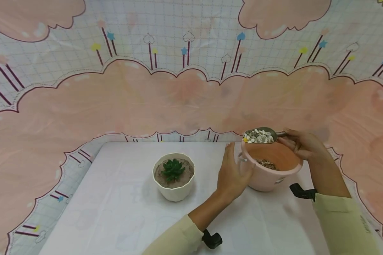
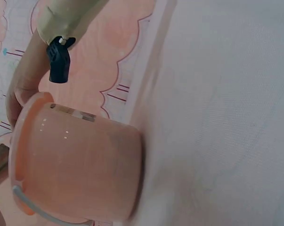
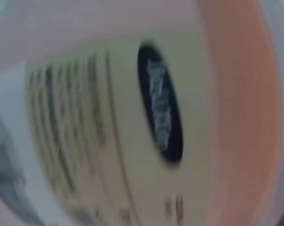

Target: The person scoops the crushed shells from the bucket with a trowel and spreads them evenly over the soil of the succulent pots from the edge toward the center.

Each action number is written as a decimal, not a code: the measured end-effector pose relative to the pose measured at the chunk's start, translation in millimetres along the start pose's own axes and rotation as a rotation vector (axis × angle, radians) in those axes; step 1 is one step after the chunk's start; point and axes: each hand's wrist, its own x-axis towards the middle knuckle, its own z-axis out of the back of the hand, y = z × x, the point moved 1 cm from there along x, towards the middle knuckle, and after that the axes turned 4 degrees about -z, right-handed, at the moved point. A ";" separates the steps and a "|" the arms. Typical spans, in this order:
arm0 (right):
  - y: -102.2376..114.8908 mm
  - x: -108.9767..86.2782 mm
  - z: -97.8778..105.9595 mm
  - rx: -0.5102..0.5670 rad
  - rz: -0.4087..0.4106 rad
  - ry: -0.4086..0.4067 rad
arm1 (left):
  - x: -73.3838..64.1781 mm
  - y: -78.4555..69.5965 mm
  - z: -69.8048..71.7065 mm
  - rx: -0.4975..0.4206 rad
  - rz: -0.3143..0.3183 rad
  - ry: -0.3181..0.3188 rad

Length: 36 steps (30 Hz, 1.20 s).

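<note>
My right hand [image 1: 307, 146] grips the handle of a dark metal scoop [image 1: 274, 133] above the rim of a pink bucket [image 1: 268, 180]. White and grey stone chips [image 1: 258, 136] fill the scoop, and one bright yellow piece shows at its left end. Brownish granules [image 1: 266, 164] lie inside the bucket. My left hand [image 1: 232, 177] rests with extended fingers against the bucket's left side, by the handle joint. The left wrist view has the bucket's wire handle [image 2: 47, 213] hanging down. A blurred printed label [image 3: 127, 127] on the bucket fills most of the right wrist view.
A white faceted pot [image 1: 173, 193] with a green succulent [image 1: 173, 170] in greyish soil stands left of the bucket. Everything sits on a white table [image 1: 115, 212]. Behind it hangs a cloth [image 1: 178, 99] printed with pink clouds.
</note>
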 end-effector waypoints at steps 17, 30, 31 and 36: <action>-28.4 31.2 -61.0 -0.111 -0.007 0.047 | -31.4 -14.2 56.5 -0.050 -0.303 -0.246; -51.4 54.9 -88.0 -0.235 -0.041 0.056 | -44.5 10.4 119.2 0.116 -0.241 -0.301; -53.1 56.3 -90.6 -0.247 -0.045 0.053 | -45.5 13.4 123.8 0.125 -0.233 -0.305; -61.3 64.4 -103.5 -0.299 -0.047 0.042 | -47.1 30.4 143.0 0.195 -0.194 -0.328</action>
